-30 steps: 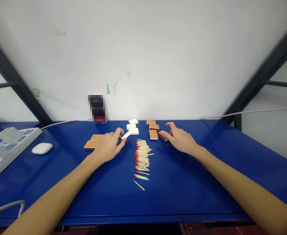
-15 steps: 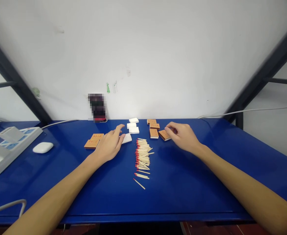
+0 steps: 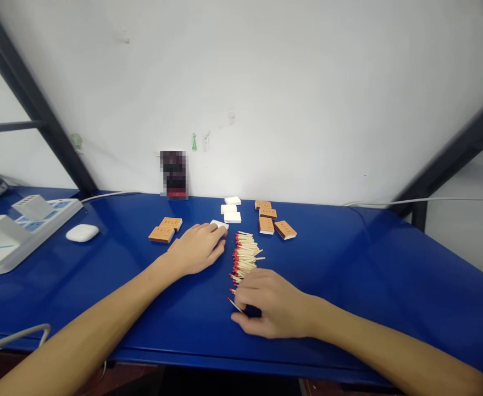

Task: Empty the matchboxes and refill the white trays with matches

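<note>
The matches (image 3: 246,252) have red heads and pale cream sticks; the desk (image 3: 348,269) under them is deep blue. The boxes (image 3: 266,225) behind and right of the matches are orange with red lettering and brown sides; the left-hand boxes (image 3: 161,235) match. Behind the matches, the slabs (image 3: 232,218) are plain white. Far left of them, the case (image 3: 82,232) is white, the power strip (image 3: 66,214) white with blue panels.

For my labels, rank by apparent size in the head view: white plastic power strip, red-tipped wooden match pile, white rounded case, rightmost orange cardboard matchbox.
1. Power strip, cropped at left
2. Match pile, partly behind the right hand
3. Case
4. Matchbox
</note>
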### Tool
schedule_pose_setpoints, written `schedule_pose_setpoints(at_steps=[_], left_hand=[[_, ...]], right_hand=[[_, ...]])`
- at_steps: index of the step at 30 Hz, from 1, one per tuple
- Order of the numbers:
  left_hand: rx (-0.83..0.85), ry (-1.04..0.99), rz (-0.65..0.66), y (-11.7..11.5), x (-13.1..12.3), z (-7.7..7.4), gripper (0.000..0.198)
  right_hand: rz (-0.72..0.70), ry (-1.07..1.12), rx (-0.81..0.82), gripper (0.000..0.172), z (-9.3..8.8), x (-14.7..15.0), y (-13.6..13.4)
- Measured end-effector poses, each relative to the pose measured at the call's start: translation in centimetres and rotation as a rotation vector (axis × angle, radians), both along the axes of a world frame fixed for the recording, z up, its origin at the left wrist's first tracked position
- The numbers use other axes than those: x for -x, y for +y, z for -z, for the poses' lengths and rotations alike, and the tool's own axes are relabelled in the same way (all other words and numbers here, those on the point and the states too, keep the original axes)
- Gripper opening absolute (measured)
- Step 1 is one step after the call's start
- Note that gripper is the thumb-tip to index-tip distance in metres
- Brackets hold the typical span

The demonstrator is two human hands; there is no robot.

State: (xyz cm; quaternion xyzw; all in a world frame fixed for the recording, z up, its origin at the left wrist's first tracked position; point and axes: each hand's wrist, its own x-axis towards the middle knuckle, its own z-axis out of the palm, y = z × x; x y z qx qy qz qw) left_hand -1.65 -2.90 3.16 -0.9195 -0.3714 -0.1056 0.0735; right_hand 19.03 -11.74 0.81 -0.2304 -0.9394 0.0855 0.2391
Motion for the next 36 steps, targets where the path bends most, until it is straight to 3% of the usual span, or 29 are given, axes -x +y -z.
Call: schedule_pose_setpoints(at_steps=[6, 11, 13, 15, 19, 23, 27, 31, 36], left_hand=[[0.021, 0.002, 0.016, 0.1, -0.1, 0.0, 0.029], [-0.135, 0.001, -0.122, 2.2, 2.9, -2.7, 0.039], [-0.060, -0.038, -0.188, 2.9, 5.3, -4.0, 0.042], [0.168, -0.036, -0.201, 2.9, 7.7, -4.9, 0.046], [0.341, -0.006, -0.161, 2.1, 10.5, -5.2, 0.064], [0.299, 0.097, -0.126, 1.5, 9.4, -4.5, 0.042], [0.293, 0.044, 0.028, 0.7, 6.7, -4.3, 0.025], [0.283, 0.023, 0.077, -0.2, 5.2, -4.1, 0.022], [0.206, -0.014, 0.095, 0.0, 5.1, -3.6, 0.023]], right_hand=[[0.108, 0.060, -0.065, 0.025, 0.4, -0.9, 1.7], [0.119, 0.058, -0.037, 0.030, 0.5, -1.2, 2.1], [0.114, 0.071, -0.004, 0.032, 0.5, -1.3, 2.2], [0.106, 0.096, 0.017, 0.033, 0.4, -1.4, 2.3], [0.065, 0.158, 0.022, 0.033, 0.3, -1.7, 2.5], [0.055, 0.209, -0.016, 0.032, 0.3, -1.6, 2.6], [0.107, 0.233, -0.054, 0.029, 0.3, -1.6, 2.7], [0.110, 0.236, -0.058, 0.027, 0.2, -1.7, 2.6], [0.109, 0.241, -0.061, 0.027, 0.1, -1.6, 2.6]])
